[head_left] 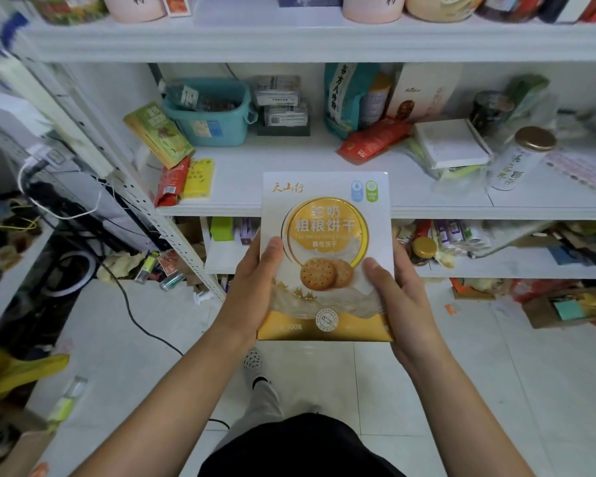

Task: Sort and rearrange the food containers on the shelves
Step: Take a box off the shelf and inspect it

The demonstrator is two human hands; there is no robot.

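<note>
One biscuit box (pixel 326 235) is held before the middle shelf (pixel 276 156), left hand (pixel 252 287) and right hand (pixel 401 304) gripping its sides, fingers hidden behind; two pink tubs (pixel 372 8) above are cropped.

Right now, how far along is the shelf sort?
Early. Done: nothing looks sorted yet, though the middle shelf has a bare patch at its centre. In hand: the left hand and right hand hold the biscuit box upright before that shelf. Left: the red pouch lies slumped, green packets lean beside the teal basket, and the lower shelf is jumbled.
</note>
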